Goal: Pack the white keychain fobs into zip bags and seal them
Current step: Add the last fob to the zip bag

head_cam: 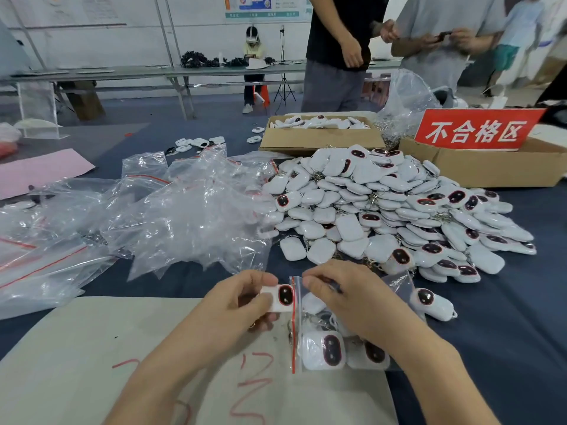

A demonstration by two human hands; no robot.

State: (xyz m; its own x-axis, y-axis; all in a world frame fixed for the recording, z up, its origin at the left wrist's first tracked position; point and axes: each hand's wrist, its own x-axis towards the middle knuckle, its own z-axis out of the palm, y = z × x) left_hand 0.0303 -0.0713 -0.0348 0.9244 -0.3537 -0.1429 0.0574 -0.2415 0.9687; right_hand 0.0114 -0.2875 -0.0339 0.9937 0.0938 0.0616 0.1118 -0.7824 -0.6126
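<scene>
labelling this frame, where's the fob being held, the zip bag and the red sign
fob (283, 297), head view, on its dark face
zip bag (294, 329), head view, on its red zip strip
red sign (475, 130), head view, middle of its face

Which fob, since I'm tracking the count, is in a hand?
The fob pinched by the left hand at the mouth of the zip bag; the rest lie loose or bagged.
</scene>
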